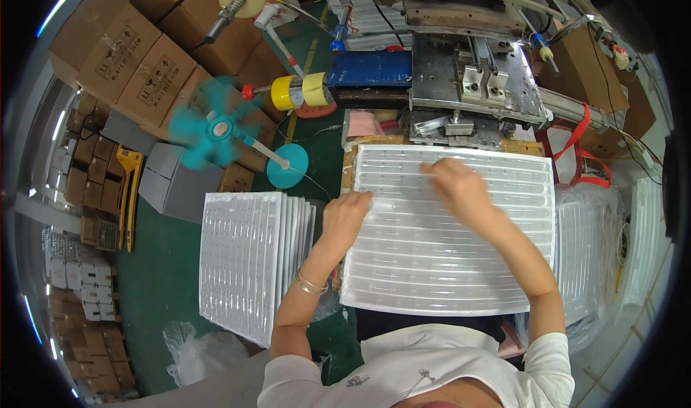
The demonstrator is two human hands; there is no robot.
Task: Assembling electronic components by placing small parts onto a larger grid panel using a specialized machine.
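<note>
In front of me lies a large white ribbed panel (432, 264), with rows of small dark marks and a shiny clear surface. At its upper left edge is my left hand (347, 217), fingers closed on the border; what the thumb does underneath is hidden. My right hand (458, 191) is over the upper middle of the panel with its fingers curled. Motion blurs that hand, so I cannot tell whether it touches the surface or pinches anything. A stack of similar white panels (241, 257) stands to the left, beside my left forearm.
Beyond the panel stands a metal machine (475, 77) with a blue housing (371, 70) and yellow tape rolls (288, 93). A teal fan (219, 126) is at the left, near cardboard boxes (140, 55) and a yellow pallet jack (129, 192). Plastic-wrapped panels (581, 253) are at the right.
</note>
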